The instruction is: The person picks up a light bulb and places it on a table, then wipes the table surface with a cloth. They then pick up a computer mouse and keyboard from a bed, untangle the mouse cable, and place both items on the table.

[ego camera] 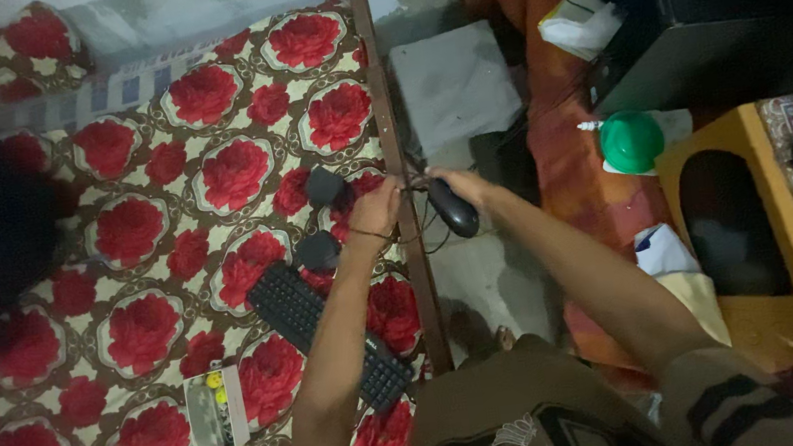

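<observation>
Nearest the person, by the bed's (155,142) right edge, a black keyboard (324,333) lies slantwise on the red-flowered bedspread, with a small pale packet (215,412) to its left. Just past the keyboard's far end sits a dark round object (318,251). Over the wooden side rail (410,252) the left hand (377,210) is pinched shut on a thin black cable (409,186). The right hand (457,185), just off the bed, is wrapped around a black mouse (453,209). Farther on, a dark boxy adapter (323,186) rests on the spread. Beyond, a green lid (631,141) sits on the floor.
</observation>
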